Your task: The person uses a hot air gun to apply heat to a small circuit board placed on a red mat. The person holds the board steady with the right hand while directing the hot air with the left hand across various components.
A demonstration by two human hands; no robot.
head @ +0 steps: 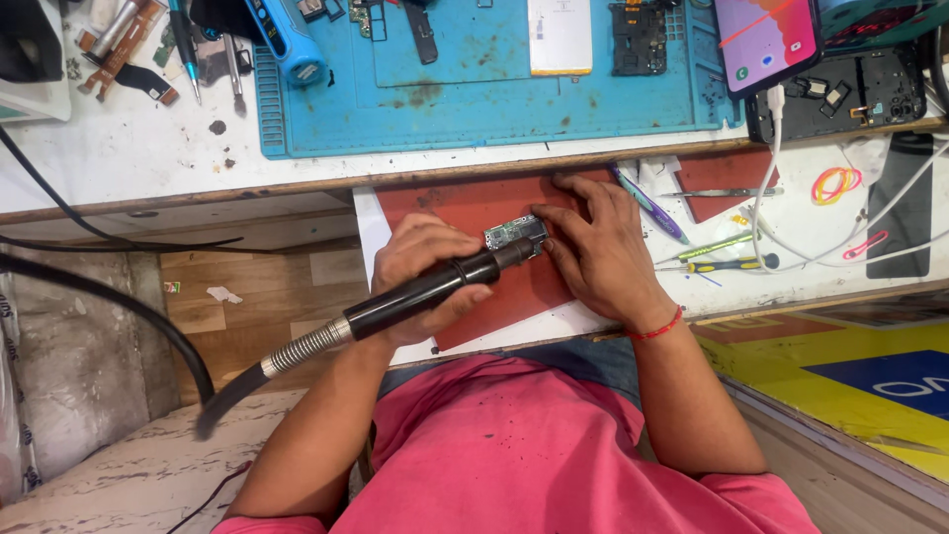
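My left hand (420,277) grips a black hot-air handpiece (435,289) with a coiled metal hose running back to the lower left. Its nozzle end points at a small green circuit board (512,232) lying on a red mat (465,203) on a pulled-out shelf. My right hand (598,247) rests flat on the mat, fingertips pressing on the right edge of the board. A red thread circles my right wrist.
A blue work mat (474,109) with phone parts and a white battery lies on the bench above. A lit phone (766,40) on a cable sits top right. Screwdrivers (727,263), tweezers (717,193), rubber bands (835,183) and white cables lie right of my hand.
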